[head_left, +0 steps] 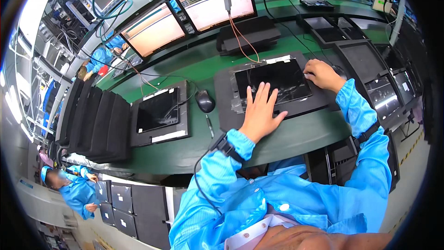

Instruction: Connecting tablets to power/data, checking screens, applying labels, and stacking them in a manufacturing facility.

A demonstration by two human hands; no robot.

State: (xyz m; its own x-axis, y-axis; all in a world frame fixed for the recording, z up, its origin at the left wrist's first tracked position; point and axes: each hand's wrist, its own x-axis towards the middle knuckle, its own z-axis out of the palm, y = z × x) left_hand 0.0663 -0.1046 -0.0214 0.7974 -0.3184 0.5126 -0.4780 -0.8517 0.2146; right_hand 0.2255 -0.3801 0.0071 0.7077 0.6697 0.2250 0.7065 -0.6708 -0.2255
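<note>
In front of me a black flat display panel (277,83) lies on a dark grey foam pad (227,111), with clear film around its edges. My left hand (262,113) rests flat with fingers spread over the panel's lower left part. At the panel's upper right edge my right hand (323,75) is closed, thumb and finger pressed together. What it pinches there, if anything, is too small to make out. A thin cable with a grey connector (227,3) comes down to the panel's top edge, where light tape strips (277,59) sit.
Left of the pad are a black mouse (205,101), a pen (209,125) and a second panel (158,110) on its own pad. Black foam pads (108,125) stand stacked further left. Two monitors (217,4) stand behind; trays of panels (365,65) lie at right. Co-workers sit around.
</note>
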